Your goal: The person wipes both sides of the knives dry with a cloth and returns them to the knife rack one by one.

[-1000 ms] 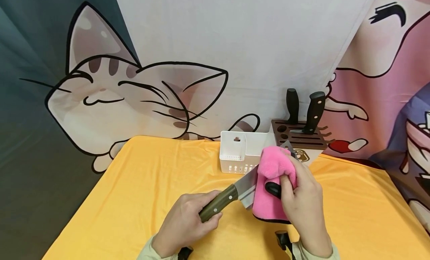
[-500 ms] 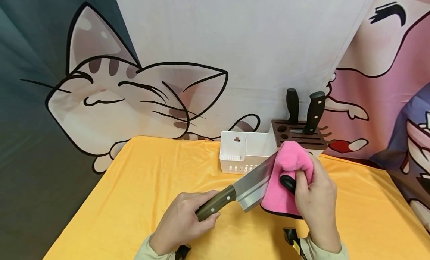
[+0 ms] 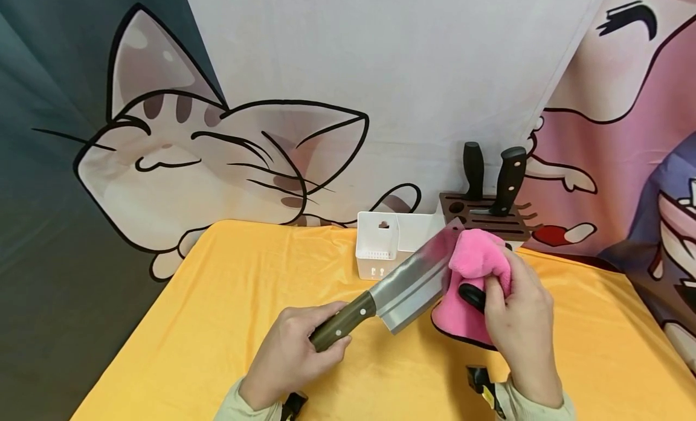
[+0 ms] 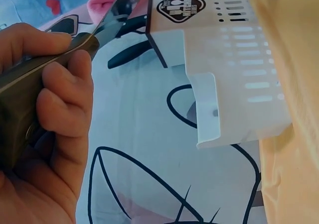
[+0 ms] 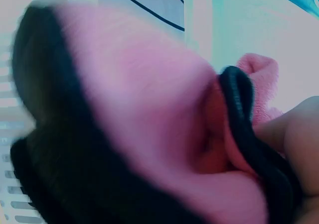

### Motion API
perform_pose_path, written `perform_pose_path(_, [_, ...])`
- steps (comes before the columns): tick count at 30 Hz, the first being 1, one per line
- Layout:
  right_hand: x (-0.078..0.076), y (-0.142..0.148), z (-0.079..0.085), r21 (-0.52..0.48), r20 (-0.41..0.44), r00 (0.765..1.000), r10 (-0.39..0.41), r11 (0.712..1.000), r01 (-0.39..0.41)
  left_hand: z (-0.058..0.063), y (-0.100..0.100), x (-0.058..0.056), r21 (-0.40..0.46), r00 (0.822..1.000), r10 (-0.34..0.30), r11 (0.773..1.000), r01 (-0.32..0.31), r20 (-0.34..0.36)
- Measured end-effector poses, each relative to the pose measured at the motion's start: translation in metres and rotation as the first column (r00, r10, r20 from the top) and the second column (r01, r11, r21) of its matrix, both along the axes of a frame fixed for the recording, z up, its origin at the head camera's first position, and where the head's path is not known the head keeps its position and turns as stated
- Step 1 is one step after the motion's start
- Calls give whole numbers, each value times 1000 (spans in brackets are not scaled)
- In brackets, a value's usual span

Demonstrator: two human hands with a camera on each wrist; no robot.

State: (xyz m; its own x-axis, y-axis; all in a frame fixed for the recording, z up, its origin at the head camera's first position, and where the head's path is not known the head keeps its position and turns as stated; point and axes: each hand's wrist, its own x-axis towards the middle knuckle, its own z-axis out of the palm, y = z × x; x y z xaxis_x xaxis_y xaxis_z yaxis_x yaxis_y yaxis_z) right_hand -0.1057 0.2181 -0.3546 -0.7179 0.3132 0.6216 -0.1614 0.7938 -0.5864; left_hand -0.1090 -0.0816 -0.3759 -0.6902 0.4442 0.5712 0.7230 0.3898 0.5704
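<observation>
In the head view my left hand grips the olive-brown handle of a cleaver. Its wide metal blade slants up and right above the table, most of its face uncovered. My right hand pinches a bunched pink cloth with black edging at the blade's outer end. The cloth overlaps the blade's right edge; whether they touch, I cannot tell. The left wrist view shows fingers curled round the handle. Blurred folds of the cloth fill most of the right wrist view.
Behind the blade stands a white perforated holder with a brown slotted top. Two black-handled knives, one at the back and one nearer, stand in it. A yellow cloth covers the table; a cartoon-print curtain hangs behind.
My right hand has moved right with the pink cloth, sliding it toward the blade's outer end and uncovering more metal. The cleaver has shifted slightly left.
</observation>
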Motion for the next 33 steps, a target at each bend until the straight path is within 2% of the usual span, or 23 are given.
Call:
perform_pose_path(5, [0,1,-1,49,3,996,91,995,-91,-1,-2,-1,10,1000,23,1000,-23,-9])
perform_pose_path(13, [1,-2,1,111,-23,985,172,979,-168,-1,-3,-3,39,999,54,998,-54,5])
perform_pose_path(20, [3,-7,2,174,18,962,273,946,-272,0,-4,-3,24,993,105,994,-106,51])
perform_pose_path(27, [5,-14,2,201,65,934,352,912,-358,-1,-3,-4,56,993,106,993,-108,46])
perform_pose_path(33, [7,-19,2,238,114,912,395,880,-411,-3,-5,-6,38,990,125,991,-128,64])
